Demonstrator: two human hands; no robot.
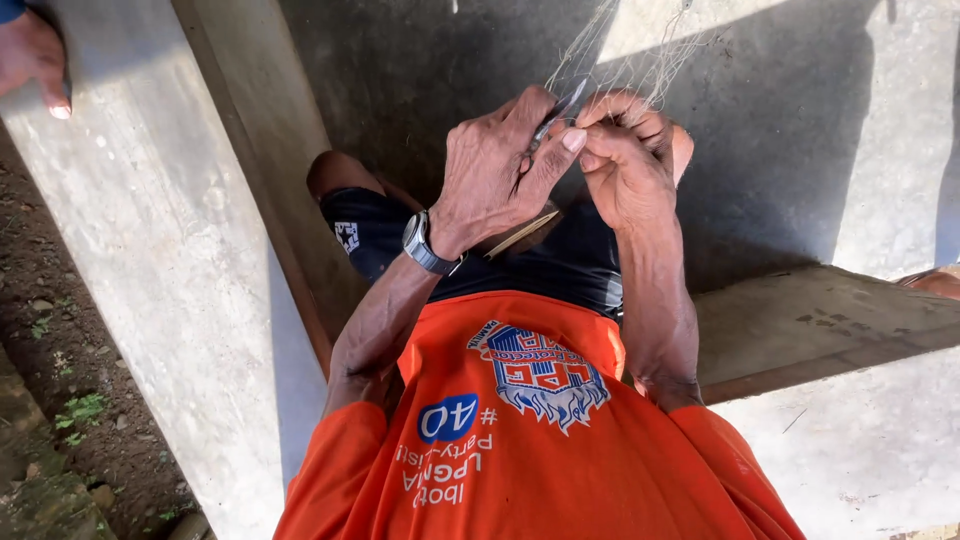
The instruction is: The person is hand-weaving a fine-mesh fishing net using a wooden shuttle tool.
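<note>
My left hand (495,165), with a grey wristwatch (428,245) on its wrist, grips a small dark metal tool (558,112), probably scissors, between thumb and fingers. Pressed against it, my right hand (625,160) pinches strands of a thin pale fishing net (640,45) that runs up and away toward the top of the view. The tool's tip meets the net right at my right fingertips. A thin tan stick (522,234) lies across my lap below the left wrist. I wear an orange shirt (530,450) and dark shorts (560,262).
A pale concrete beam (160,260) runs diagonally on the left, with a brown wooden plank (265,130) beside it. Another person's hand (32,58) rests at the top left corner. The concrete floor (800,130) lies beyond, dirt ground (70,400) at the bottom left.
</note>
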